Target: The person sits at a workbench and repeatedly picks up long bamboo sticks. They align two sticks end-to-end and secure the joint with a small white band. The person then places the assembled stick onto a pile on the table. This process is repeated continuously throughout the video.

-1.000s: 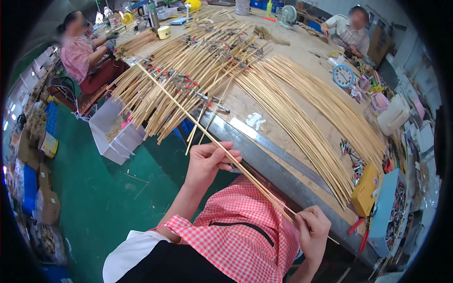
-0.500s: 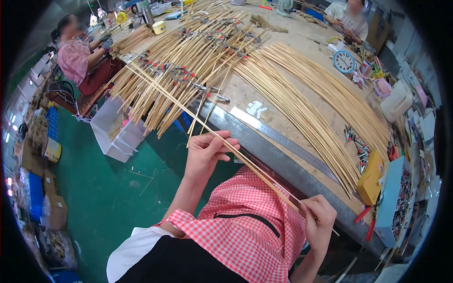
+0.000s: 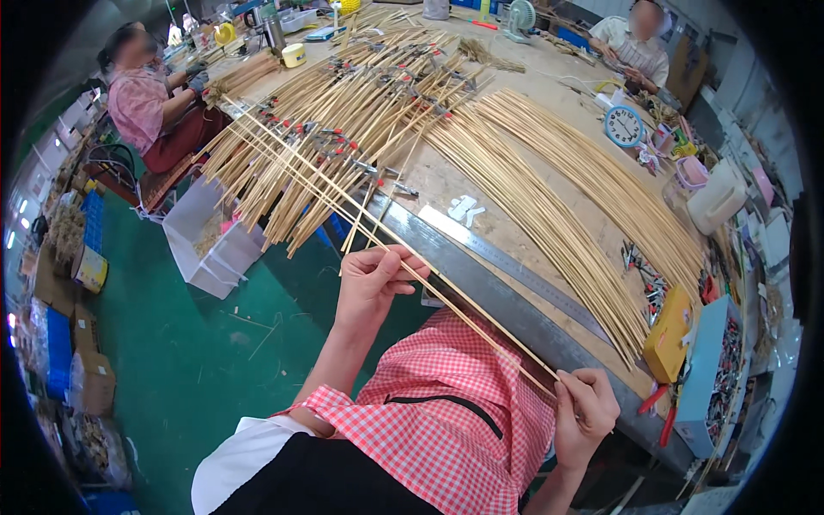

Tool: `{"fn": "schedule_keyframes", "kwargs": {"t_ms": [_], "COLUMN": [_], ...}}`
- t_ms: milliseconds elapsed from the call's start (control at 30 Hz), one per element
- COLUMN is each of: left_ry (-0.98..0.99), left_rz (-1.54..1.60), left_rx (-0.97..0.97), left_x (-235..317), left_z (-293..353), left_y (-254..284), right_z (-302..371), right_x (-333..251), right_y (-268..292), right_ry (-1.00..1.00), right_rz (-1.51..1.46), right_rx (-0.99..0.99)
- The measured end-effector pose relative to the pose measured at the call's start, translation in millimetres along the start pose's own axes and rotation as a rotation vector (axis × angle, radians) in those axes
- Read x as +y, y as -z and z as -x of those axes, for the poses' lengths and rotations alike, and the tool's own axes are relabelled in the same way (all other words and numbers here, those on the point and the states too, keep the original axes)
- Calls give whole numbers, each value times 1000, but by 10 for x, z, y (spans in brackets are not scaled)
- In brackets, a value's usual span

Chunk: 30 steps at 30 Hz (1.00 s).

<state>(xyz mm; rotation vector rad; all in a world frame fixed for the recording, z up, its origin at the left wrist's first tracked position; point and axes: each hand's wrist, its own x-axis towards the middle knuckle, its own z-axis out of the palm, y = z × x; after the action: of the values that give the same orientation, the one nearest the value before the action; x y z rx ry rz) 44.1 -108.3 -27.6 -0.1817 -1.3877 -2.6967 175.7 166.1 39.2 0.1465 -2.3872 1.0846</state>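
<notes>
A: How do the fingers stand?

B: Narrow on both sides. The left hand (image 3: 378, 273) has thumb and forefinger closed about the thin sticks (image 3: 493, 323); whether both are gripped there, I can't tell. The right hand (image 3: 585, 414) pinches the upper one near its lower end.

A: And the sticks between?

B: Two of them, slightly apart, slanting from the right fingertips past the left ones and on up-left. The lower one's near end lies just left of the right fingers, in front of the checked apron (image 3: 463, 403).

A: What edge is closest?

B: The table's dark metal edge (image 3: 532, 322), just beyond both hands and slanting down to the right. A steel ruler (image 3: 515, 273) lies a little past it.

A: Where is there room to move?

B: Left of the left wrist is a wide stretch of green floor (image 3: 215, 378), with a white bin (image 3: 193, 262) farther up-left. Right of the right fingers it's tighter: a yellow box (image 3: 668, 335) and red handles (image 3: 666, 427). Ahead, a clip-strewn stick pile (image 3: 318, 163) lies under the far ends.
</notes>
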Motion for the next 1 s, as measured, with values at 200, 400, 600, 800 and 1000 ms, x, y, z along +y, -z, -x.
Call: {"fn": "schedule_keyframes", "kwargs": {"t_ms": [200, 400, 600, 800, 1000], "left_ry": [-11, 8, -23, -2, -39], "left_rz": [-23, -46, -61, -58, -89], "left_rx": [-49, -55, -43, -48, -15], "left_x": [20, 30, 87, 85, 119], "left_z": [12, 35, 33, 52, 80], "left_y": [-18, -48, -75, -95, -99], "right_z": [12, -30, -91, -135, -151], "right_x": [102, 75, 118, 15, -7], "right_y": [-52, -6, -30, -214, -269], "right_ry": [-62, -44, 85, 147, 136], "right_rz": [-28, 46, 78, 43, 83], "right_rx": [-93, -244, -309, -378, -392]}}
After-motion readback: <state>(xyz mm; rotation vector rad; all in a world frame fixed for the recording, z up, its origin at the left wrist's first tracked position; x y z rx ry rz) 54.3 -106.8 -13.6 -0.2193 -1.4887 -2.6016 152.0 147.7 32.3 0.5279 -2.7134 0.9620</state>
